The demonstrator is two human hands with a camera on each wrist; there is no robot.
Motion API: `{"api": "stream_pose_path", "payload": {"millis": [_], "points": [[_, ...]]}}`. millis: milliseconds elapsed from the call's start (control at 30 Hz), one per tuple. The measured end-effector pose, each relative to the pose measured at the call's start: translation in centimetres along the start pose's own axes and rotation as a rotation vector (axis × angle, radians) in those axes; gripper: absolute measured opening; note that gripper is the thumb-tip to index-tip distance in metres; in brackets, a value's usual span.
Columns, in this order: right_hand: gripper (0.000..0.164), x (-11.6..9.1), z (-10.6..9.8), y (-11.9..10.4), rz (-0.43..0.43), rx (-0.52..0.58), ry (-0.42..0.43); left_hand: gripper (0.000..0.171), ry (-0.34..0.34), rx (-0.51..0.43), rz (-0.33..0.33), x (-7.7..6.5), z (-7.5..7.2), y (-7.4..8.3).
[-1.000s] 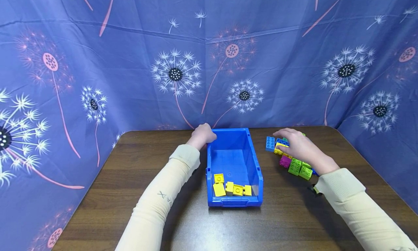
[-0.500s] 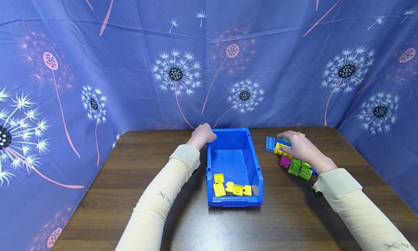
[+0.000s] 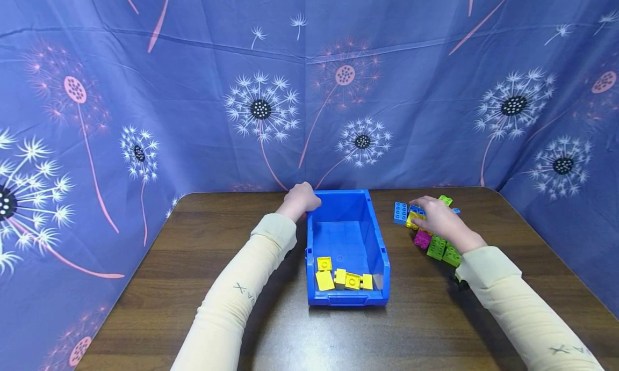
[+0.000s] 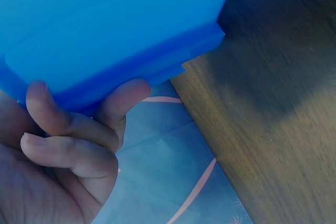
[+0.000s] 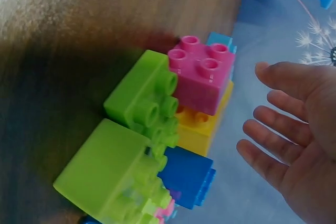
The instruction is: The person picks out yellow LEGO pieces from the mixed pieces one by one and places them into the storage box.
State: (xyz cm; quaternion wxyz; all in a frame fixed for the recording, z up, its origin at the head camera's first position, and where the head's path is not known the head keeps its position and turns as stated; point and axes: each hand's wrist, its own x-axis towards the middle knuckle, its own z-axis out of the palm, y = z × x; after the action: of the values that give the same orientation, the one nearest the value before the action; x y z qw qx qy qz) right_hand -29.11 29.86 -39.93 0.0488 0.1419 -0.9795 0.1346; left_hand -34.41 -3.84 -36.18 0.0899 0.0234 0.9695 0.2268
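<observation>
My left hand (image 3: 301, 199) grips the back left corner of a blue plastic bin (image 3: 380, 253), its fingers (image 4: 73, 121) bent at the rim in the left wrist view. Several yellow building bricks (image 3: 324, 280) lie at the bin's front end. To the right, my right hand (image 3: 444, 220) hovers over a pile of mixed toy bricks. In the right wrist view its fingers (image 5: 270, 142) are spread, and a gap separates them from a magenta brick (image 5: 205, 90) and a green brick (image 5: 134, 90). Part of a yellow brick (image 3: 412, 219) shows by the right thumb; the hand hides part of the pile.
A light blue brick (image 3: 400, 212) lies at the pile's left side, between it and the bin. A lime brick (image 3: 445, 200) lies behind the right hand. The brown wooden table (image 3: 208, 242) meets a blue dandelion-print cloth (image 3: 193, 145) at its back edge.
My right hand has shifted slightly over the pile, its forearm swinging left and uncovering the lime brick behind. The left hand and the bin have stayed put.
</observation>
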Motion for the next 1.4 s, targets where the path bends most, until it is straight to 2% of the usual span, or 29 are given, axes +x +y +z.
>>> {"api": "stream_pose_path", "payload": {"millis": [333,733,933,1167,1400], "points": [[0.045,0.4,1.3,0.4,0.001,-0.054,0.042,0.020,0.009,0.018,-0.004,0.1,0.0,0.0],[0.044,0.6,2.2,0.7,0.034,-0.081,0.027,0.022,0.007,0.004,-0.002,0.0,0.1,0.0],[0.042,0.8,2.7,1.0,0.011,-0.084,0.058,0.021,0.009,0.007,-0.004,0.0,0.1,0.0],[0.039,1.0,2.9,1.0,0.016,-0.094,0.053,0.019,0.007,0.026,0.003,0.1,0.0,0.0],[0.037,1.1,2.7,0.8,0.022,-0.094,0.038,0.020,-0.017,0.006,-0.004,0.1,-0.2,0.1]]}}
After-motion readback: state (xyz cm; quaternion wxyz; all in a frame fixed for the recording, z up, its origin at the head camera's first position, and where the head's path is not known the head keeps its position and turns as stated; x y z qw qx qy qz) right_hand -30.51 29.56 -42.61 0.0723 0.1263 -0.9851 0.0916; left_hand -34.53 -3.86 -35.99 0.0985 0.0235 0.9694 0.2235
